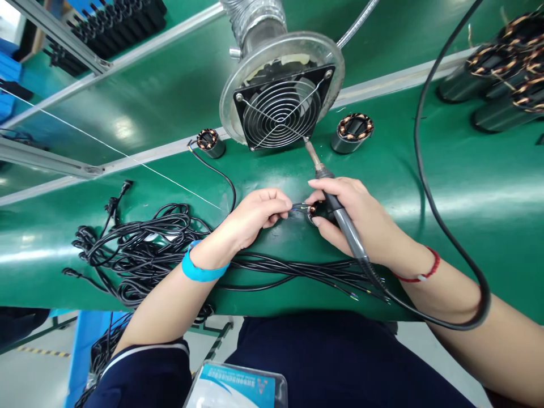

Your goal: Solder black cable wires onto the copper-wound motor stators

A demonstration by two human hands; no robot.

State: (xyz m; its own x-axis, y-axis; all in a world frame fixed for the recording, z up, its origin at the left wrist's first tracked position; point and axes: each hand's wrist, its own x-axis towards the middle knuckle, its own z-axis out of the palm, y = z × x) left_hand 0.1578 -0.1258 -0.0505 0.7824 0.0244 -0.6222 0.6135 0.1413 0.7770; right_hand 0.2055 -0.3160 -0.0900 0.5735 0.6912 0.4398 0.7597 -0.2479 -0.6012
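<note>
Pinching, left hand: the left hand (255, 218) has thumb and fingers pressed together on a thin bunch of wire ends (297, 207), holding them up against the small part in front of the other hand; a blue wristband (199, 271) sits on that wrist.
Right hand: the right hand (357, 218) is curled around a soldering iron (340, 218), gripping its dark handle like a pen with the metal tip pointing away toward the fan, while the fingertips steady a small wound motor stator (317, 212) on the table.
Stator in hand: it lies on the green table (467, 187) between the two hands, mostly hidden by the fingers, touching the wire ends.
Iron cord: a thick black cord (446, 238) loops from the handle around the right forearm and away to the top edge.
Cables: a tangled heap of black cables (140, 249) lies left of the left arm, with strands running under both wrists.
Fan: a round extraction fan (281, 110) with a wire grille stands just beyond the hands.
Loose stators: one stator (210, 141) left of the fan, another (352, 132) right of it, and a cluster (501, 73) at far right.
</note>
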